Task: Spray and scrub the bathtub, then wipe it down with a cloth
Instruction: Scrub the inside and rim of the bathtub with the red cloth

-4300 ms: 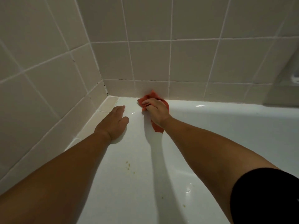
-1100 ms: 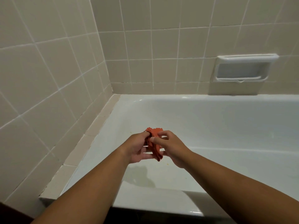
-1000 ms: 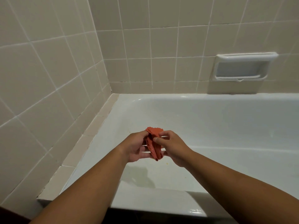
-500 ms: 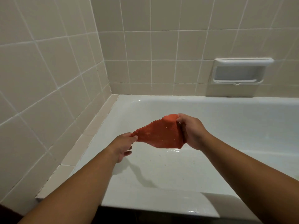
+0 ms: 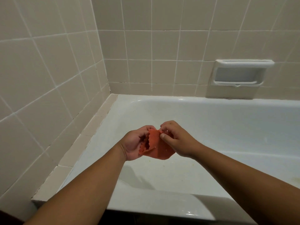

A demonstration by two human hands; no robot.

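**As the left hand (image 5: 133, 143) and the right hand (image 5: 177, 140) are gripping it, a crumpled orange-red textured cloth (image 5: 158, 146) is hanging over the glossy white bathtub (image 5: 211, 114)**

While the left hand is lying palm-up under the cloth, its fingers (image 5: 146, 128) are curling up and over the cloth's left side, clamped on the fabric. The right hand is sitting opposite with its back turned up. Its thumb and forefinger are pressing together on the cloth's top edge, and its remaining fingers (image 5: 168, 125) are curling loosely just behind the pinch. Both sets of fingertips are almost meeting at that top edge.

Between the two sets of fingers the cloth is bunching into folds. A zigzag-cut edge is showing just inside the left fingers, and a rounded lower fold is drooping below the right fingers. The cloth is touching only the hands and is hanging clear of the tub, casting a shadow on the near inner wall below the left wrist.

Beneath and beyond the fingers, the tub's basin is spreading out, with small yellowish specks (image 5: 193, 164) lying on its floor below and to the right of the right fingers. Left of the left fingers, a beige tile ledge (image 5: 90, 127) is running along the tub's end, and square beige wall tiles (image 5: 48, 70) are rising above it. Up and well to the right of the right fingers, a recessed white ceramic soap dish (image 5: 240, 73) is sitting in the far wall.
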